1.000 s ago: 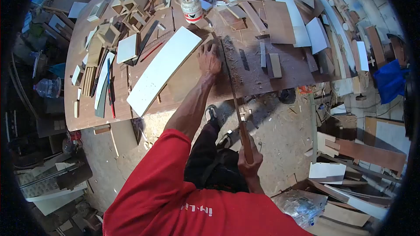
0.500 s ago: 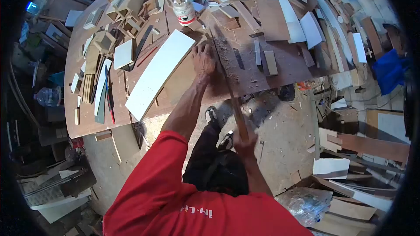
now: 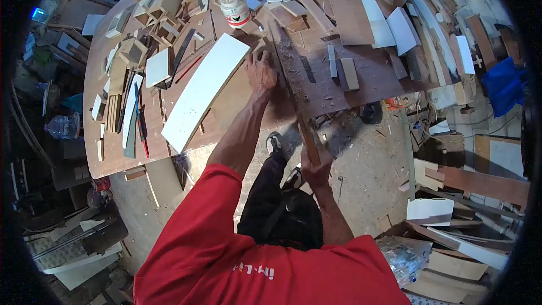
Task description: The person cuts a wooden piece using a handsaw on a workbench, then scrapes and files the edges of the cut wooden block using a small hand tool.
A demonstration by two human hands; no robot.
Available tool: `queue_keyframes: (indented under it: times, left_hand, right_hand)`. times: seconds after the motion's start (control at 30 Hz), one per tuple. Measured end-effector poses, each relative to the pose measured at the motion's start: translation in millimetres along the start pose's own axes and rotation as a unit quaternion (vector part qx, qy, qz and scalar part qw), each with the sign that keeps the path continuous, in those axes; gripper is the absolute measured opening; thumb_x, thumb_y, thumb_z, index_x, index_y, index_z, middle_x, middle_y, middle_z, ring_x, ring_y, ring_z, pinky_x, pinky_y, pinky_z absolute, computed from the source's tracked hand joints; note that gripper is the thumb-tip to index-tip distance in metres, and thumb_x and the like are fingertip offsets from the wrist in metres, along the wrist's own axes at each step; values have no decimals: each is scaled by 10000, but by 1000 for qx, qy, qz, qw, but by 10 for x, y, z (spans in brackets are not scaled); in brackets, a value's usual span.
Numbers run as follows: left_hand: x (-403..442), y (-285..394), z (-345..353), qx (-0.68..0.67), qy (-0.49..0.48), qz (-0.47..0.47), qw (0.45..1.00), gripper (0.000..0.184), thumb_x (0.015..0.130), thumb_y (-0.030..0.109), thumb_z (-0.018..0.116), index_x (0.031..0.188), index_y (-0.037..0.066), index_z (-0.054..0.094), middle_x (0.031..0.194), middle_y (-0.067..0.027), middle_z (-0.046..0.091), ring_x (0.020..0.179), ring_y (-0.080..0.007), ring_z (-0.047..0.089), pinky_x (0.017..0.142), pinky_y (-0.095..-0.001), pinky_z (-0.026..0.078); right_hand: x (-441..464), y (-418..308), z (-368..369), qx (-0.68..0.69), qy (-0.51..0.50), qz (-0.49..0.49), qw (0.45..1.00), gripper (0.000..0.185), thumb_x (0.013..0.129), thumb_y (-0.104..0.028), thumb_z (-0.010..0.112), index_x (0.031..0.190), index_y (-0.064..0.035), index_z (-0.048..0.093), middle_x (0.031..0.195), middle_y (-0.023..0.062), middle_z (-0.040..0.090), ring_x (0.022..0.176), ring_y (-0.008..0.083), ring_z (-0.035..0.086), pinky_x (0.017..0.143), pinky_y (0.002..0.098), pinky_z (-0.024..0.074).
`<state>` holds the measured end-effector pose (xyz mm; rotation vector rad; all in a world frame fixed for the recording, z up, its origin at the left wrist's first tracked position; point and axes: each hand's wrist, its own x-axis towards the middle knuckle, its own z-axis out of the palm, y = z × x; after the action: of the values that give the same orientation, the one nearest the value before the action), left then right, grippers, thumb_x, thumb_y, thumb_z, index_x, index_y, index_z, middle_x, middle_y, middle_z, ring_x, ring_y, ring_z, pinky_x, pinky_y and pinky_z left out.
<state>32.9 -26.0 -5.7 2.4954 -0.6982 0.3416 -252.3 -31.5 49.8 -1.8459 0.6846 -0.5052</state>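
My left hand (image 3: 261,72) lies with its fingers spread on the workbench (image 3: 226,123), pressing beside the right edge of a curved white panel (image 3: 206,91). My right hand (image 3: 316,166) is wrapped round the wooden grip of a long, thin, saw-like tool (image 3: 308,142) below the bench's front edge. The tool's dark blade runs up over the bench, just right of my left hand, and its far end is blurred. Sawdust (image 3: 288,51) lies along the blade. What the blade touches cannot be made out.
A white jar (image 3: 235,11) with sticks in it stands at the back of the bench. Wooden frames (image 3: 169,0) and offcuts lie at the left. Small blocks (image 3: 349,74) and a brown board (image 3: 349,18) are to the right. A plastic bag (image 3: 402,257) lies low right.
My right hand and the tool have moved up toward the bench. My left hand stays beside the white panel. The whole view has shifted slightly.
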Motion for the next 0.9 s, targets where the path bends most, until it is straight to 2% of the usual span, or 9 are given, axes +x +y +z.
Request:
queue_keyframes:
  times: [0.07, 0.2, 0.37, 0.43, 0.6, 0.7, 0.73, 0.8, 0.9]
  left_hand:
    - [-5, 36, -52, -9, -24, -13, 1000, 431, 659, 112, 636, 1087, 118, 588, 1172, -115, 545, 1143, -349, 452, 909, -471, 405]
    - [14, -57, 67, -2, -27, -16, 1000, 545, 614, 92, 665, 1151, 104, 574, 1204, -132, 534, 1153, -372, 451, 918, -481, 404]
    - [-5, -53, 3, 1, -15, 23, 1000, 528, 624, 98, 661, 1145, 100, 577, 1203, -133, 537, 1148, -369, 456, 915, -481, 406]
    - [38, -41, 30, 9, 4, 30, 999, 521, 626, 104, 661, 1141, 99, 579, 1203, -133, 537, 1148, -369, 456, 913, -483, 407]
    - [4, -47, 60, -12, -9, 0, 1000, 497, 663, 132, 638, 1156, 105, 576, 1221, -132, 534, 1152, -376, 452, 905, -495, 412]
    - [5, -56, 36, -4, -30, -3, 1000, 477, 677, 134, 633, 1151, 121, 578, 1206, -127, 538, 1153, -373, 452, 903, -490, 415]
    - [-10, -53, 60, -5, -29, -5, 1000, 477, 677, 134, 633, 1151, 121, 578, 1206, -127, 538, 1153, -373, 452, 903, -490, 415]
    - [-4, -87, 84, -11, 25, 31, 999, 433, 685, 152, 622, 1116, 128, 584, 1135, -140, 542, 1109, -353, 456, 878, -473, 408]
    - [30, -35, 38, -24, -34, -17, 999, 464, 686, 112, 618, 1146, 153, 575, 1202, -125, 529, 1158, -388, 445, 909, -504, 413]
  right_hand:
    - [-360, 62, -57, -54, 52, -108, 991, 301, 824, -19, 569, 1117, 44, 598, 779, 209, 631, 602, 301, 632, 549, 392, 460]
    - [-783, -154, -193, 21, 91, -12, 996, 245, 831, -26, 568, 1063, 42, 604, 748, 204, 629, 617, 316, 642, 538, 387, 461]
    - [68, -117, -2, -24, -3, 2, 1000, 397, 819, -65, 589, 1197, 51, 550, 794, 216, 660, 700, 356, 675, 579, 359, 519]
    - [174, -135, 86, 2, 18, 3, 1000, 336, 827, -37, 571, 1152, 42, 597, 748, 201, 641, 591, 298, 636, 524, 361, 458]
    - [-765, -359, -432, -17, 17, 35, 999, 352, 843, -30, 574, 1188, 44, 581, 909, 232, 671, 811, 300, 703, 660, 363, 524]
    - [-476, -272, -270, -61, 38, -53, 996, 349, 836, -33, 578, 1176, 44, 588, 908, 236, 667, 825, 305, 700, 666, 362, 520]
    - [-199, -232, -182, -62, 31, -77, 995, 309, 820, -33, 590, 1118, 45, 611, 856, 225, 660, 759, 306, 693, 627, 370, 504]
    - [279, -224, -50, -61, -37, 68, 995, 300, 806, -26, 597, 1097, 46, 605, 807, 218, 645, 677, 328, 666, 582, 384, 477]
    - [49, -186, -66, -14, 6, 5, 1000, 293, 811, -29, 597, 1091, 54, 589, 768, 208, 632, 608, 308, 635, 552, 404, 457]
